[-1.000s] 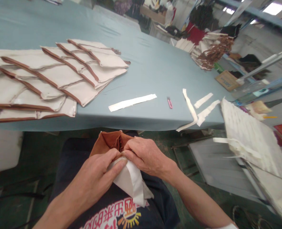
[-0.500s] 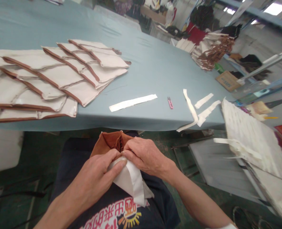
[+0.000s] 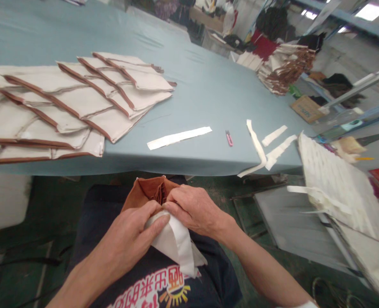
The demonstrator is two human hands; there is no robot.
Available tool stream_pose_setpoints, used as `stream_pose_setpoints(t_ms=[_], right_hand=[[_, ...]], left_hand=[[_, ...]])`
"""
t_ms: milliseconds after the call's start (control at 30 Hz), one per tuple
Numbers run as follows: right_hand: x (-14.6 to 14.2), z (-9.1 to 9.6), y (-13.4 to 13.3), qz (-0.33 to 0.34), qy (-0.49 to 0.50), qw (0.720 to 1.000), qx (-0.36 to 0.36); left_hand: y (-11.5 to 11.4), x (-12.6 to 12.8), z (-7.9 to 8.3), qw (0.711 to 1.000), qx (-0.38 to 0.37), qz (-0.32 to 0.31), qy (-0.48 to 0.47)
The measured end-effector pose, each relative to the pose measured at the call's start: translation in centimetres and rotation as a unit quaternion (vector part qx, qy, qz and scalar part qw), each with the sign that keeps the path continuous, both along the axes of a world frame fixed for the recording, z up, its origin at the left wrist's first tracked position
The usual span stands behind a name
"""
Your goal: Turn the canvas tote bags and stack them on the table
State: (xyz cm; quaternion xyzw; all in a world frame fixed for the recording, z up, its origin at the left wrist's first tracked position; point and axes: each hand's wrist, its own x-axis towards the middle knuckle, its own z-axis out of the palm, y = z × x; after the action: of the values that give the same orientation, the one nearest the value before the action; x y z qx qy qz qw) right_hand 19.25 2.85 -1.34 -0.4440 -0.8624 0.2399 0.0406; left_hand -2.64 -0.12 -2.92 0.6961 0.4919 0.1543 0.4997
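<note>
On my lap lies a bundle of folded rust-brown fabric [image 3: 141,191] with a loop of white tape [image 3: 176,244] hanging from it. My left hand [image 3: 130,237] is closed on the white tape, thumb pressed on top of it. My right hand [image 3: 192,209] pinches the brown fabric folds right beside the left thumb. Both hands sit close together, below the front edge of the table.
A long table with a pale blue cover [image 3: 205,85] runs ahead. Several cream pieces with brown trim [image 3: 64,107] are fanned out at its left. White strips [image 3: 179,137] [image 3: 266,143] and a small pink clipper [image 3: 228,137] lie near the front edge. A white padded board [image 3: 336,184] leans at right.
</note>
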Motion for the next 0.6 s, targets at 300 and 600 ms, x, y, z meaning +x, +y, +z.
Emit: stream_pose_setpoints(t_ms=[300, 600], right_hand=[[-0.29, 0.10, 0.07, -0.008, -0.012, 1.000, -0.026], [-0.41, -0.06, -0.03, -0.014, -0.028, 0.999, -0.028]], left_hand=[[-0.03, 0.05, -0.32, 1.000, -0.022, -0.004, 0.008], [-0.01, -0.06, -0.72, 1.000, -0.015, -0.006, -0.008]])
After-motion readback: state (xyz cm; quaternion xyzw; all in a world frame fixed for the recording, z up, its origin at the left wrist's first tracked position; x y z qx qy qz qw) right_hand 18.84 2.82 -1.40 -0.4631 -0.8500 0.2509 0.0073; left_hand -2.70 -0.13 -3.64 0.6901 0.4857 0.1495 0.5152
